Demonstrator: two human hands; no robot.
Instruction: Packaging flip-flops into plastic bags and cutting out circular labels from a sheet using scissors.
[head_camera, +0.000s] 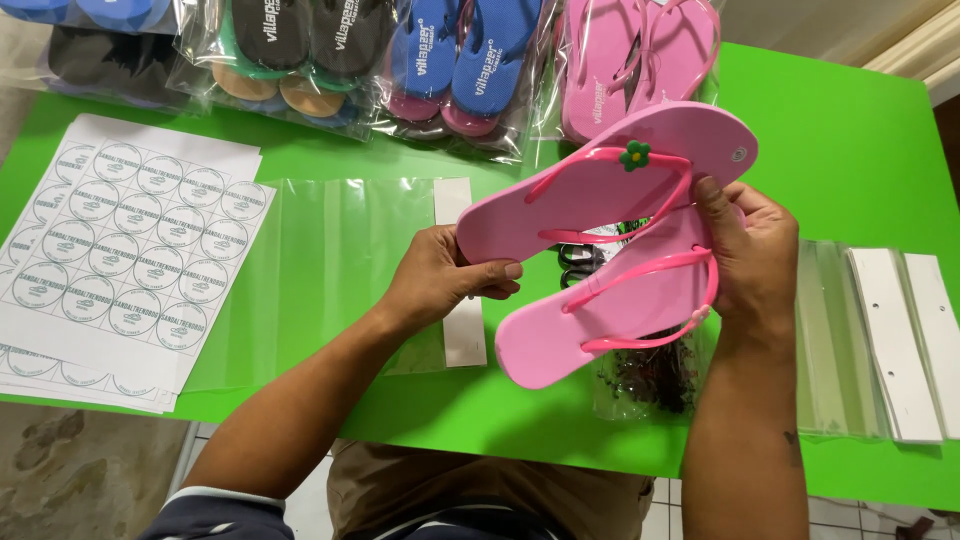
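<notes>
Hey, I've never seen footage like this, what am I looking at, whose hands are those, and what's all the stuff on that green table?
This is one picture from a camera worn on a person's head, looking down at their own bare hands. The left hand and right hand together hold a pair of pink flip-flops, one with a small green flower. Below is a green table. On it lie a sheet of round stickers, an empty clear plastic bag, a stack of more bags, and bagged flip-flops along the far edge.
</notes>
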